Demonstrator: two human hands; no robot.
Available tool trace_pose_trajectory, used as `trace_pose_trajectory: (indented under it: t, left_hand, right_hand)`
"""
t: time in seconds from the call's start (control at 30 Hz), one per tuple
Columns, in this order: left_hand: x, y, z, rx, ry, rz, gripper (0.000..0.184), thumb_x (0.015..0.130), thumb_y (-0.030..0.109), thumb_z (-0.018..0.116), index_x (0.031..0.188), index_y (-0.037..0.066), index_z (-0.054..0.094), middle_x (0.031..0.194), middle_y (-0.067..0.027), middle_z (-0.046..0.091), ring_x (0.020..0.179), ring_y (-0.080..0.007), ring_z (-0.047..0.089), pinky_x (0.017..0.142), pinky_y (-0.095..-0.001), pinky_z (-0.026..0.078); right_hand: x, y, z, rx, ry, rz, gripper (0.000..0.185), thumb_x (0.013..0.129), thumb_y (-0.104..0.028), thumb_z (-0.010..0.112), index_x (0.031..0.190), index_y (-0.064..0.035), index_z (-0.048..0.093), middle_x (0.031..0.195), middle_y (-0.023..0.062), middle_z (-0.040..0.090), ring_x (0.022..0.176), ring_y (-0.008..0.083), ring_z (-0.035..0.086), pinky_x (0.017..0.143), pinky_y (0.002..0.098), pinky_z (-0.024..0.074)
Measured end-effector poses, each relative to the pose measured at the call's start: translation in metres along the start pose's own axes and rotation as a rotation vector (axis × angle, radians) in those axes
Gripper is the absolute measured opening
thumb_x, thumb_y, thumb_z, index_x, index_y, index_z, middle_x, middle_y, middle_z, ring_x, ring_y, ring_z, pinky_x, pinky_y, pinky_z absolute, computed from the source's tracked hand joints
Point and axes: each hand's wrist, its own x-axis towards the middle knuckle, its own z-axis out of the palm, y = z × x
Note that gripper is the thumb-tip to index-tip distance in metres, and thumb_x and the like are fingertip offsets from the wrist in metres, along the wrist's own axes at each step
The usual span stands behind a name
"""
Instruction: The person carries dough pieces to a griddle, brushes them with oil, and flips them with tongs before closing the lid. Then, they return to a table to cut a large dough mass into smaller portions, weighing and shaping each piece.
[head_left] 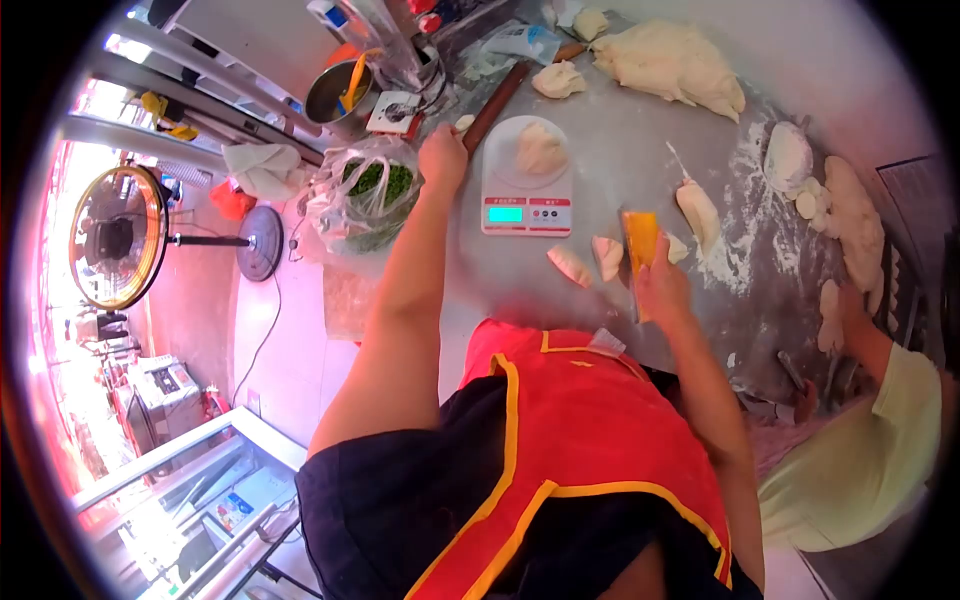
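Observation:
My right hand [662, 288] is wrapped round a dough scraper [640, 235] with a yellow handle, upright against the worktop among cut pieces of dough. Two of these dough pieces [569, 266] lie just left of the scraper, and a longer dough strip [698, 214] lies to its right. My left hand [443, 158] is closed beside the near end of a brown rolling pin [496, 108]. A small piece of dough [464, 123] shows at its fingertips, which are partly hidden. Between my hands stands a white kitchen scale [527, 218], its display lit, with a dough lump [541, 149] on its pan.
A large dough mass [670, 65] lies at the back of the floured worktop [620, 130]. A plastic bag of chopped greens [375, 190] and a metal pot [340, 98] stand at left. At right, another person's hand [855, 312] touches dough. A fan [120, 237] stands far left.

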Motion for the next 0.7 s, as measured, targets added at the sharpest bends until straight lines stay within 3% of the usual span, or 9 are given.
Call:
trace_pose_trajectory:
  t: [0.13,0.27,0.37,0.47,0.57,0.67,0.7]
  left_hand:
    - [0.036,-0.004,0.020,-0.027,-0.042,-0.083,0.017,0.077,0.019,0.059,0.089,0.008,0.064,0.090,-0.0181,0.066,0.088,-0.0360,0.062,0.077,-0.0446,0.048]
    - [0.059,-0.023,0.039,-0.026,-0.093,-0.037,0.022,0.071,0.021,0.066,0.087,0.007,0.064,0.089,-0.0171,0.066,0.087,-0.0358,0.062,0.076,-0.0439,0.048]
    - [0.063,-0.029,0.047,-0.043,-0.123,-0.051,0.018,0.071,0.019,0.066,0.084,0.006,0.063,0.088,-0.0169,0.066,0.086,-0.0370,0.062,0.074,-0.0440,0.049]
    - [0.053,-0.019,0.032,-0.187,-0.013,-0.031,0.020,0.073,0.020,0.068,0.086,0.005,0.064,0.084,-0.0149,0.066,0.078,-0.0296,0.064,0.069,-0.0382,0.050]
    - [0.028,0.026,-0.005,-0.655,-0.213,-0.206,0.023,0.075,0.021,0.070,0.086,0.002,0.066,0.079,-0.0117,0.066,0.071,-0.0179,0.063,0.063,-0.0315,0.048]
    - [0.010,0.059,-0.012,-0.896,-0.399,-0.167,0.019,0.080,0.018,0.069,0.083,0.000,0.064,0.071,-0.0011,0.059,0.062,-0.0083,0.051,0.055,-0.0228,0.040]
    - [0.008,0.059,0.002,-0.840,-0.389,-0.104,0.020,0.079,0.019,0.070,0.082,0.000,0.064,0.070,-0.0035,0.061,0.063,-0.0095,0.054,0.056,-0.0249,0.042]
  right_hand:
    - [0.000,0.002,0.001,-0.002,-0.002,0.016,0.066,0.084,-0.013,0.053,0.138,-0.0049,0.018,0.081,0.0247,0.063,0.071,0.0449,0.060,0.064,0.0520,0.0473]
    - [0.002,0.000,0.003,0.023,0.019,0.019,0.065,0.084,-0.013,0.053,0.138,-0.0052,0.018,0.081,0.0246,0.062,0.071,0.0447,0.060,0.064,0.0523,0.0471]
    - [-0.003,-0.001,0.006,0.022,0.033,0.025,0.064,0.084,-0.013,0.053,0.138,-0.0056,0.019,0.081,0.0241,0.063,0.071,0.0443,0.060,0.064,0.0521,0.0470]
    - [-0.001,0.001,0.008,0.010,0.039,0.000,0.064,0.085,-0.014,0.053,0.138,-0.0057,0.019,0.082,0.0236,0.063,0.071,0.0438,0.060,0.064,0.0519,0.0470]
    - [0.000,-0.003,0.004,0.003,0.013,0.035,0.064,0.085,-0.013,0.052,0.138,-0.0057,0.019,0.083,0.0232,0.063,0.072,0.0435,0.060,0.064,0.0516,0.0469]
    - [0.001,-0.007,0.003,0.017,0.014,0.024,0.063,0.085,-0.013,0.052,0.138,-0.0057,0.019,0.082,0.0229,0.063,0.072,0.0429,0.060,0.064,0.0512,0.0470]
    - [0.000,-0.006,0.003,0.035,0.028,0.004,0.062,0.085,-0.013,0.052,0.138,-0.0056,0.019,0.081,0.0227,0.063,0.071,0.0428,0.060,0.064,0.0509,0.0471]
